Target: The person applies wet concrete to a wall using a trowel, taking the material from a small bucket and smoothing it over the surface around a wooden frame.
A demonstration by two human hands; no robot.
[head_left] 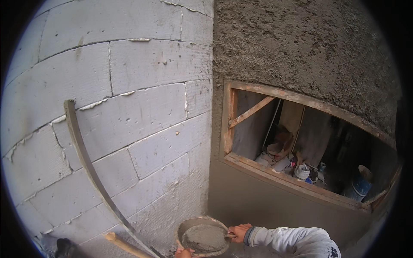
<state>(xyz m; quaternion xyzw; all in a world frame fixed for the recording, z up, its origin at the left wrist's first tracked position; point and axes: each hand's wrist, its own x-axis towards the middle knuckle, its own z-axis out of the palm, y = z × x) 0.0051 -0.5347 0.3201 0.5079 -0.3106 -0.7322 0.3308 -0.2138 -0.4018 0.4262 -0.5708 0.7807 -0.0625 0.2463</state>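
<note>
A round bowl [180,226] of wet grey mortar [205,238] is at the lower middle, close to the corner of two walls. My left hand [184,253] grips its near left rim, with only the fingers in view. At the bowl's right side, my right hand [240,232] is closed on a short-handled tool [229,235]. The tool's far end is at the mortar, and its shape is mostly hidden. A light grey sleeve covers my right forearm.
A long mortar-smeared straightedge [92,172] leans on the pale block wall [150,107]. Beside its lower end is a wooden handle [124,246]. The right wall has rough mortar [301,38] above a wood-framed opening [297,184] and smoother mortar below. Through it show a blue bucket [360,187] and clutter.
</note>
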